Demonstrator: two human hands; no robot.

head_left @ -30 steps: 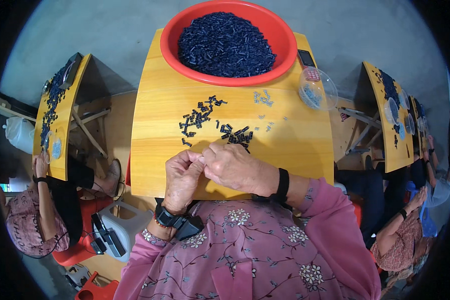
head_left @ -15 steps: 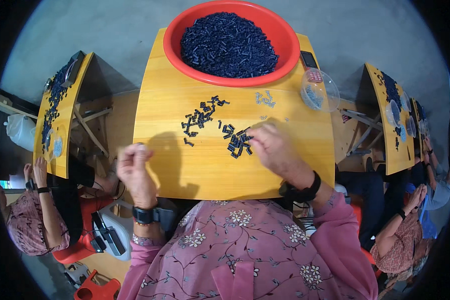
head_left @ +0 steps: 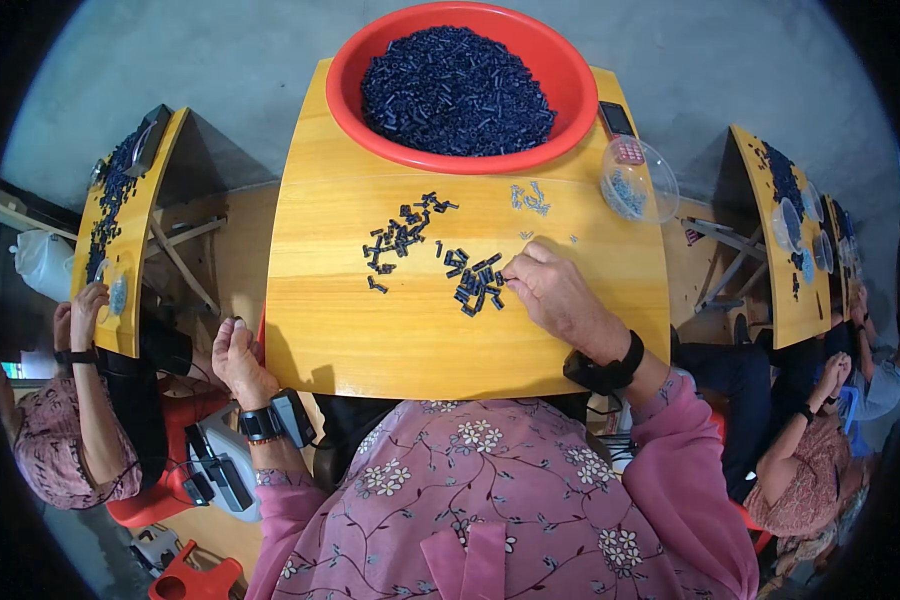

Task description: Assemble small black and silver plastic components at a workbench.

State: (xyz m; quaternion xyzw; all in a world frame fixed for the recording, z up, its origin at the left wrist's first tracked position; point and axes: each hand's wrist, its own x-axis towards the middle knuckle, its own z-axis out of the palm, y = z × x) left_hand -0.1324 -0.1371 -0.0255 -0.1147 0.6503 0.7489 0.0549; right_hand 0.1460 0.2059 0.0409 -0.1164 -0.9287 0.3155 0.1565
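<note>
A person in a pink flowered top is sitting at a yellow wooden surface (head_left: 370,350). The right hand (head_left: 565,298) is reaching over it, thumb and fingertips forming a narrow pinch at the right edge of a small heap of black pieces (head_left: 478,285); whether they are gripping one cannot be told. The left hand (head_left: 244,365) is hovering just beyond the surface's left edge, fingers curling inward, with a dark speck showing at the tips, too small to identify. A looser scatter of black pieces (head_left: 398,238) is lying left of the heap and farther away. Small silvery pieces (head_left: 530,198) are lying farther back, right of centre. At the far edge, a red basin (head_left: 580,125) is holding a large mass of black pieces. Right of it, a clear bowl (head_left: 662,205) is standing near a dark handheld device (head_left: 616,118).
</note>
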